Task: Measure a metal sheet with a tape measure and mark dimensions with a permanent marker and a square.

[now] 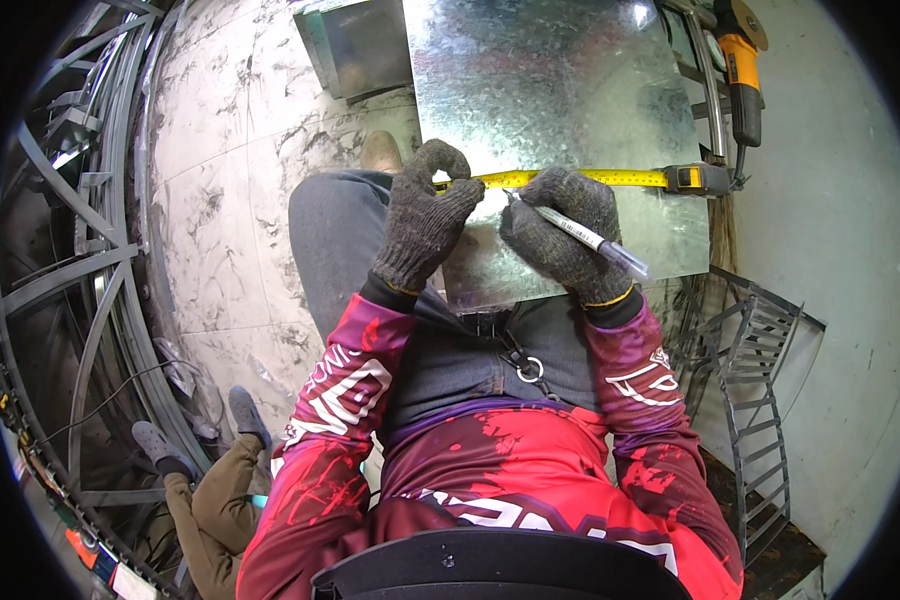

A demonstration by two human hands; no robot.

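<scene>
A galvanized steel sheet [560, 90] lies across my lap and reaches away from me. A yellow tape measure [610, 177] is stretched along it, its dark case [698, 179] at the right. My left hand [425, 215], in a dark knit glove, pinches the tape's free end at the sheet's left edge. My right hand [560, 230], gloved the same way, holds a white marker pen [585, 238] with its tip touching the sheet just below the tape.
An orange and black angle grinder [740, 70] lies at the top right. Curved metal frames [80, 300] stand at the left, a metal grille [760, 400] at the right. Another person's legs and shoes [205, 460] show at the lower left on the marbled floor.
</scene>
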